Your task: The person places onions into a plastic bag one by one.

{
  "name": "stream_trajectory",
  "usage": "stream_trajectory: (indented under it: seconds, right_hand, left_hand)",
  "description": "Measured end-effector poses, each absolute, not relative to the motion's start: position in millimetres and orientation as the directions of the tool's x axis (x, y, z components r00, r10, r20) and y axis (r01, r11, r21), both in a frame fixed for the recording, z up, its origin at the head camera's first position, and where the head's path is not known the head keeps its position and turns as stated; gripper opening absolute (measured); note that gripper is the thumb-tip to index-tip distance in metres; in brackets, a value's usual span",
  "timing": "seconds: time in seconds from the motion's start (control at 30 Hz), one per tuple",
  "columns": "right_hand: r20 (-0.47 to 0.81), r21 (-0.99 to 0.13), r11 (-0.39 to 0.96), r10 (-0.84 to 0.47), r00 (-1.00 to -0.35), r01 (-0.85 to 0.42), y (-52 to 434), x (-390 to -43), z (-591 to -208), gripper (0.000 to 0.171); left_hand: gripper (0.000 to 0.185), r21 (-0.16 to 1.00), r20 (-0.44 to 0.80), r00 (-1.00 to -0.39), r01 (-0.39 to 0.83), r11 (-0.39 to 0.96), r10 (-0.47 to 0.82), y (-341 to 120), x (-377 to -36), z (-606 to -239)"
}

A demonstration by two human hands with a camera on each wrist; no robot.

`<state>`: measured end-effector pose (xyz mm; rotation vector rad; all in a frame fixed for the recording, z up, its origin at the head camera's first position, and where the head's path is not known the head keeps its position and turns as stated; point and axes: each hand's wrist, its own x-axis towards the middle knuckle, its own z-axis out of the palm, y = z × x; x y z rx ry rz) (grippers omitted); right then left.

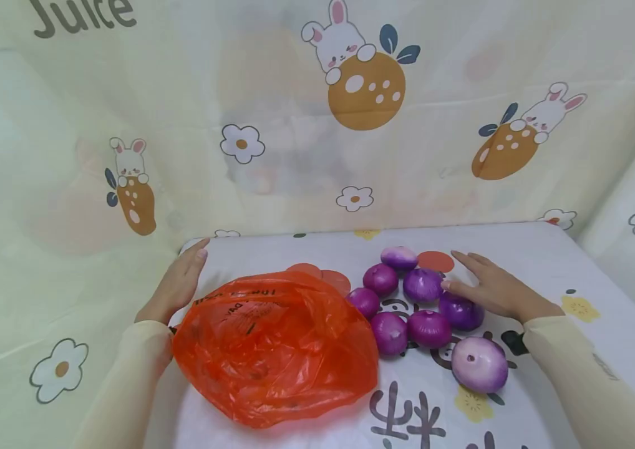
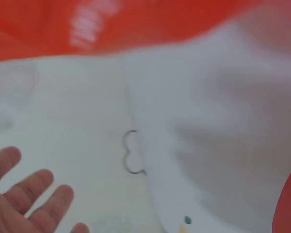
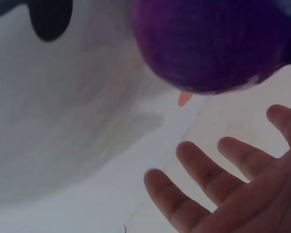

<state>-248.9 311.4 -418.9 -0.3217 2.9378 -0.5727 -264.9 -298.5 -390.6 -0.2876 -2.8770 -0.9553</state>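
Note:
A crumpled red plastic bag, its mouth spread wide, lies at the left of the table. My left hand is beside the bag's far left edge, fingers straight and nothing held; the left wrist view shows the fingers below the bag. Several purple onions sit in a cluster right of the bag. My right hand extends over the cluster's right side, fingers straight, its thumb overlapping a dark purple onion. In the right wrist view, that hand's spread fingers are near an onion.
A paler onion lies nearest the front, by the right forearm. The white table cloth carries printed flowers and dark characters. Behind the table hangs a cream curtain with rabbit and fruit prints.

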Motion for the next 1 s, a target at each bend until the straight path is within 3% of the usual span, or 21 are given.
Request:
stream_trajectory:
  seconds: [0.33,0.7,1.0]
  right_hand:
    - [-0.082,-0.426,0.877,-0.283,-0.956,-0.223,309.2,-240.9,-426.0,0.098]
    - [-0.066,-0.478,0.843,-0.316,-0.946,-0.248,298.7,-229.4,-434.3,0.097]
    - [-0.035,-0.489,0.831,-0.323,-0.946,-0.265,301.2,-224.7,-435.8,0.091]
  left_hand:
    - [0.067,0.656,0.132,-0.987,0.157,0.738,0.092,-292.7,-206.6,-376.0]
    - [0.059,0.718,0.169,-0.982,0.184,0.671,0.089,-297.0,-141.8,-405.3]
    - [0.068,0.788,0.178,-0.98,0.197,0.584,0.09,-283.9,-107.6,-419.0]
